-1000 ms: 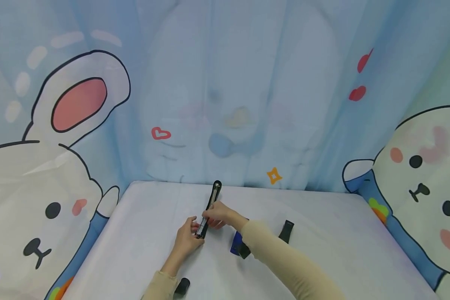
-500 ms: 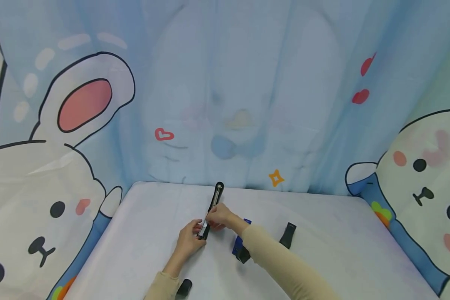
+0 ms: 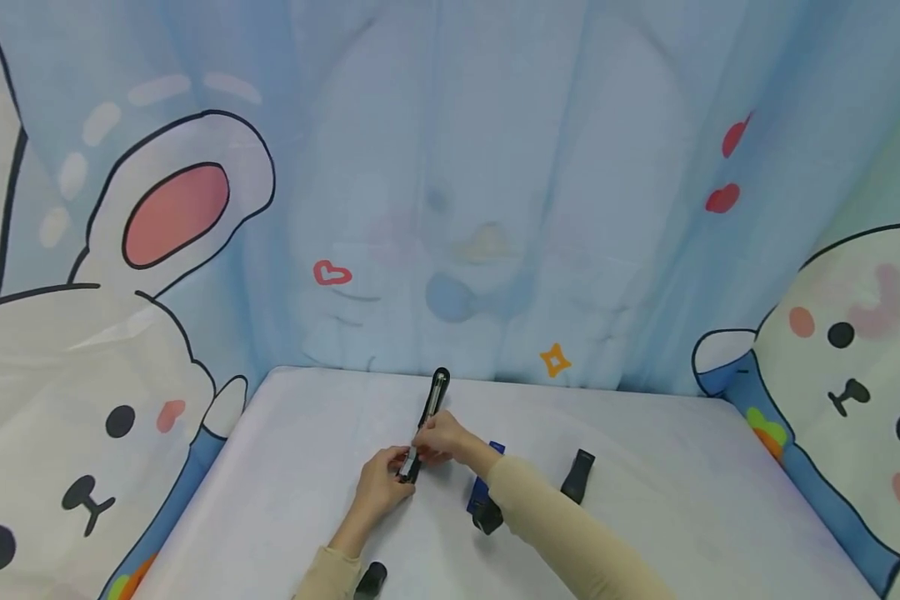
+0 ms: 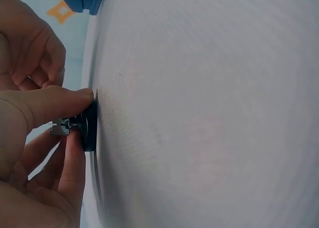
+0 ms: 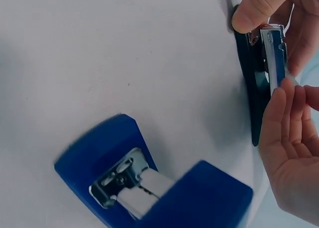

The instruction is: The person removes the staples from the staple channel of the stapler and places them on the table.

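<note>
A black stapler (image 3: pixel 433 400) lies on the table, its arm swung back so that its silver magazine (image 5: pixel 273 56) shows. My left hand (image 3: pixel 378 487) grips its near end. In the left wrist view the thumb (image 4: pixel 75 99) presses on one side and the fingers (image 4: pixel 74 170) on the other. My right hand (image 3: pixel 446 437) pinches at the magazine with thumb and fingertips. A pale sliver shows by those fingertips in the right wrist view, too small to identify. Under the right forearm is a blue stapler (image 5: pixel 102 160), partly hidden in the head view.
A black end piece (image 3: pixel 487 517) shows beside the blue stapler, partly behind the sleeve. Another black object (image 3: pixel 578 475) lies farther right. A dark rounded object (image 3: pixel 372 577) sits near the left sleeve. A printed curtain (image 3: pixel 495 167) hangs behind the white table (image 3: pixel 307 408).
The head view has shifted slightly, so everything sits a little lower and farther right. Both hands stay at the stapler, and the right hand has moved slightly nearer its near end.
</note>
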A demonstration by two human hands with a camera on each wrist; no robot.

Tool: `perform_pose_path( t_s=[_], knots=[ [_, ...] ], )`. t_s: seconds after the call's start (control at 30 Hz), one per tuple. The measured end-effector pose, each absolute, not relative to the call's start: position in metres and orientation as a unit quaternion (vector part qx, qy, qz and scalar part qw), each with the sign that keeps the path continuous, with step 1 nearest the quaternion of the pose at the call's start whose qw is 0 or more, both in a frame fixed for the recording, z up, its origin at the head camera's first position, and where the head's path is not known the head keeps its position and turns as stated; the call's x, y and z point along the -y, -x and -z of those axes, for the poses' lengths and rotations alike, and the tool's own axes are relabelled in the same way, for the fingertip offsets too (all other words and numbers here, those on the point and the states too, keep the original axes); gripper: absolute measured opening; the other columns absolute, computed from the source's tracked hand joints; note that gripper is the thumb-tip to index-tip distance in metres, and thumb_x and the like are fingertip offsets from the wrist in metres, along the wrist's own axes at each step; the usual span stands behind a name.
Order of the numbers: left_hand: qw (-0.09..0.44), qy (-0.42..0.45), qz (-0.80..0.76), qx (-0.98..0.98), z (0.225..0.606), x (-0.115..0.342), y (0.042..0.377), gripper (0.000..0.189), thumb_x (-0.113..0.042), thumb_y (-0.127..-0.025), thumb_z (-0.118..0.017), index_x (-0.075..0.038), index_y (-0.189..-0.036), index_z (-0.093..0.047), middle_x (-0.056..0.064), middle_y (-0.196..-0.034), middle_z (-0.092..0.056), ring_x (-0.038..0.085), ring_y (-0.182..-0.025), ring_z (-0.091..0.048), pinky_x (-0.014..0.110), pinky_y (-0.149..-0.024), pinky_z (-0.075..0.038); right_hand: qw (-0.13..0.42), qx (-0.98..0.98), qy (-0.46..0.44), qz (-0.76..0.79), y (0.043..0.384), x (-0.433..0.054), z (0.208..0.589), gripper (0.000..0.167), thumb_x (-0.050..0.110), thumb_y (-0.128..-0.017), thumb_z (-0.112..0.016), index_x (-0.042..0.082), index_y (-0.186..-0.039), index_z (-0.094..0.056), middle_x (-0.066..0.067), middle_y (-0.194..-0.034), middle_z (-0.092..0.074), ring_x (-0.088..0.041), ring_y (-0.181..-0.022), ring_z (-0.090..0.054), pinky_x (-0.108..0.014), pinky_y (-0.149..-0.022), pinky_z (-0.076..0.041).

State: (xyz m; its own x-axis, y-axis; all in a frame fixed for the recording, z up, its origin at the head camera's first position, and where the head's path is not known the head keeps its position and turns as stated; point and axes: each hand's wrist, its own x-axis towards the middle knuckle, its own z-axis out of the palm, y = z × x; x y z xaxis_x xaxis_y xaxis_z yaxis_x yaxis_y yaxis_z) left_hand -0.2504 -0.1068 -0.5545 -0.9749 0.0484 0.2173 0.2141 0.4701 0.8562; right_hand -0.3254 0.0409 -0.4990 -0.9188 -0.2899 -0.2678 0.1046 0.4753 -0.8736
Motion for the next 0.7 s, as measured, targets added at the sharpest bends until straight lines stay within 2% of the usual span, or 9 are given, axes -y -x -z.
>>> perform_pose_path(
  t_s=[0.3,0.47,0.7],
  knots=[
    [0.094,0.087,0.503,0.855,0.553,0.107,0.25,0.055,0.009,-0.065,-0.078,0.006,-0.118,-0.063,0.019,-0.105,-0.064,0.035,-0.098,-0.065,0.033,-0.078,-0.056,0.228,-0.821,0.123,0.509,0.325,-0.054,0.486,0.011,0.008,-0.088,-0.065,-0.001,-0.083,-0.068,-0.006,-0.072,-0.066,-0.013,-0.063,-0.065,-0.029,-0.061,-0.057],
    [0.099,0.091,0.499,0.856,0.553,0.107,0.25,0.055,0.008,-0.065,-0.079,0.005,-0.118,-0.064,0.016,-0.102,-0.064,0.032,-0.095,-0.065,0.029,-0.075,-0.055,0.284,-0.81,0.184,0.479,0.317,-0.065,0.478,0.015,0.008,-0.09,-0.062,-0.003,-0.083,-0.069,-0.004,-0.07,-0.065,-0.013,-0.063,-0.063,-0.025,-0.058,-0.053],
    [0.086,0.089,0.512,0.85,0.553,0.107,0.25,0.058,0.011,-0.063,-0.079,0.007,-0.118,-0.063,0.016,-0.101,-0.062,0.033,-0.096,-0.065,0.032,-0.076,-0.056,0.356,-0.804,0.244,0.408,0.292,-0.072,0.476,0.016,0.008,-0.09,-0.063,0.0,-0.078,-0.07,-0.002,-0.066,-0.064,-0.01,-0.057,-0.054,-0.023,-0.052,-0.043]
  ],
)
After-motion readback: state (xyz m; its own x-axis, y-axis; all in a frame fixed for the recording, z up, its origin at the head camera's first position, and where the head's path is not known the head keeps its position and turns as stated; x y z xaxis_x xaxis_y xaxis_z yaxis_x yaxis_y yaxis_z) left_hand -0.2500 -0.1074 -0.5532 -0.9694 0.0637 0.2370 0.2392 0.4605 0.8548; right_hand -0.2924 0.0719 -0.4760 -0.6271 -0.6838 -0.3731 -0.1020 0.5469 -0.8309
